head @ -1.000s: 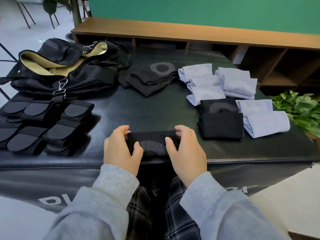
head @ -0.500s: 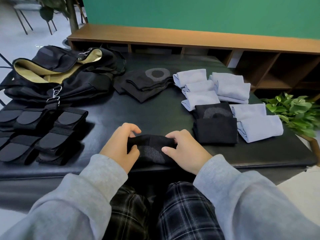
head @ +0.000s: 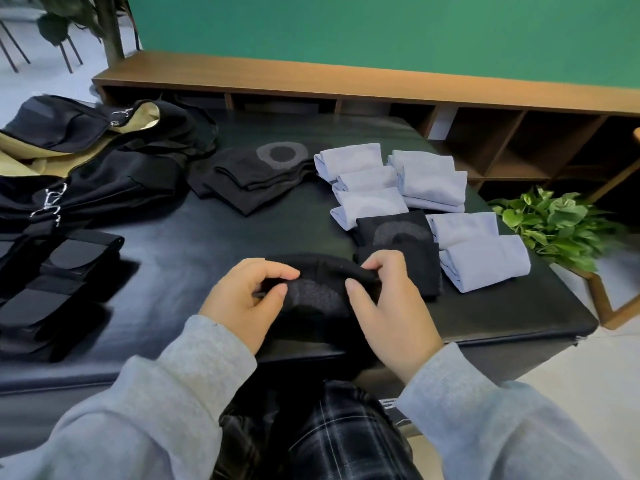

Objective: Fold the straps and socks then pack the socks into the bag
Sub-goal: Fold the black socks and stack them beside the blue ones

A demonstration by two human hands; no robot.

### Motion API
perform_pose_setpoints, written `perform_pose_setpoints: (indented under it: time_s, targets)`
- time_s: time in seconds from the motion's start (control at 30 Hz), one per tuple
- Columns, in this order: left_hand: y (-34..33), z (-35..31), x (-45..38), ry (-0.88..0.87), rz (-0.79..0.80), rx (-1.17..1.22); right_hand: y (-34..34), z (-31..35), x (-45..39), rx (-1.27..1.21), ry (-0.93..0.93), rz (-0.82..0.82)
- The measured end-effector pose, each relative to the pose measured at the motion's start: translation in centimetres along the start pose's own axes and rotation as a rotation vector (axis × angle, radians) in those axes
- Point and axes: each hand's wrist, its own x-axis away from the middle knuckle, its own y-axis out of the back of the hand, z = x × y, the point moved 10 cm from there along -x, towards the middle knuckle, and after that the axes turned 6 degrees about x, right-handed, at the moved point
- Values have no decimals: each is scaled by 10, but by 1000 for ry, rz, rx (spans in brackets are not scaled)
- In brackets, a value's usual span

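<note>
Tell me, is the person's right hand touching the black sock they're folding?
Touching: the head view shows the right hand pinching the black sock at its right end.

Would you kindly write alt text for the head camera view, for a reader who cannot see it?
Both hands, left hand and right hand, grip a black sock at the near edge of a black table. Folded light blue socks lie to the right, folded straps to the left, and an open black bag at far left.

Folded black sock [head: 317,292] with grey patch, pinched at table's near edge.
</note>
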Motion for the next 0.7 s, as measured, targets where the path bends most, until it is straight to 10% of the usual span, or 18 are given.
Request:
perform_pose_setpoints:
  time_s: [0.4, 0.7]
  targets:
    - [-97, -27, 7, -73, 252, -66, 59, -70, 9, -105, -125, -228]
    - [-116, -54, -47, -94, 133, -145, 102, -53, -46, 170, 12, -404]
